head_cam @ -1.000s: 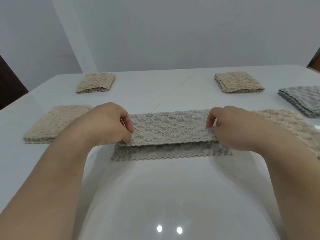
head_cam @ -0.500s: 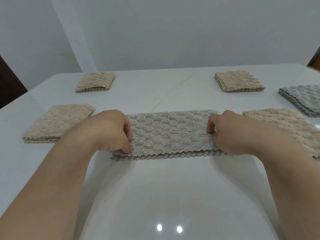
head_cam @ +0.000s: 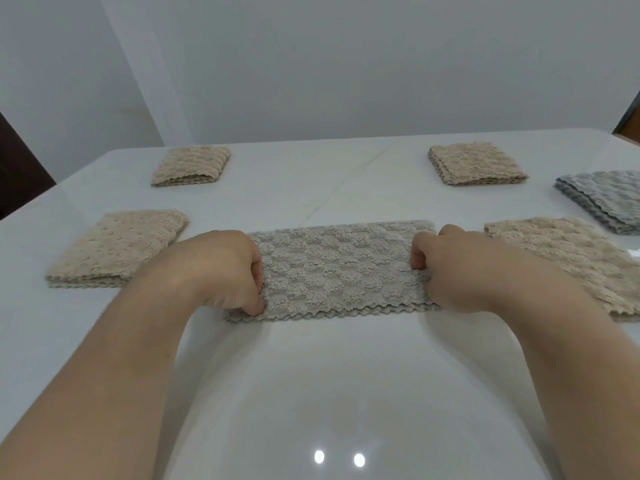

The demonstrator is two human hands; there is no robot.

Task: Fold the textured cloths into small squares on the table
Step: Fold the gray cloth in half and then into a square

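**Both hands grip the ends of a taupe cloth folded into a long strip on the white table.**

The taupe cloth (head_cam: pixel 337 271) lies flat on the table (head_cam: pixel 311 393) in two layers, with its zigzag edges nearly lined up along the near side. The left hand (head_cam: pixel 221 268) curls its fingers onto the cloth's left end, pinching the near corner. The right hand (head_cam: pixel 460 268) grips the right end with its fingers curled in, and its thumb is hidden. Left of the taupe cloth sits a pale beige folded square (head_cam: pixel 114 247), with a second beige square (head_cam: pixel 192 166) beyond it. Just right of the taupe cloth lies a larger beige cloth (head_cam: pixel 568 258), partly covered by the right forearm. Beyond that are a tan folded square (head_cam: pixel 476 164) and a grey folded cloth (head_cam: pixel 606 199).
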